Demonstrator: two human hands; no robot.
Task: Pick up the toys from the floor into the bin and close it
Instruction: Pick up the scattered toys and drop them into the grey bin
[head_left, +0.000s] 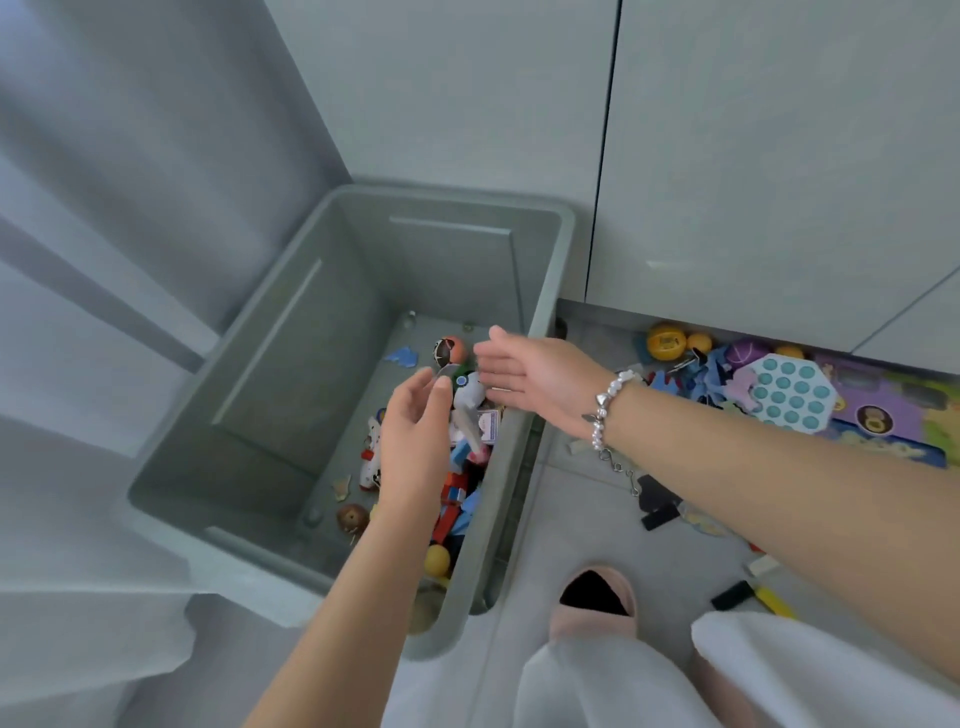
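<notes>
An open grey bin (550, 260) stands on the floor with several toys piled along its right side: an orange ball (451, 349), a white figure (469, 395), coloured blocks (457, 499) and a yellow ball (436, 560). Both hands hover over that pile. My left hand (415, 441) is relaxed with fingers loosely bent, and I see nothing in it. My right hand (530, 376), with a bead bracelet at the wrist, reaches in over the rim with straight fingers and holds nothing.
More toys lie on the floor to the right: a teal pop-it board (789, 392), yellow balls (667, 340), blue puzzle pieces (696, 376), a colourful mat (893, 415), black and yellow blocks (748, 597). A pink slipper (597, 603) is near the bin. Cabinet doors stand behind.
</notes>
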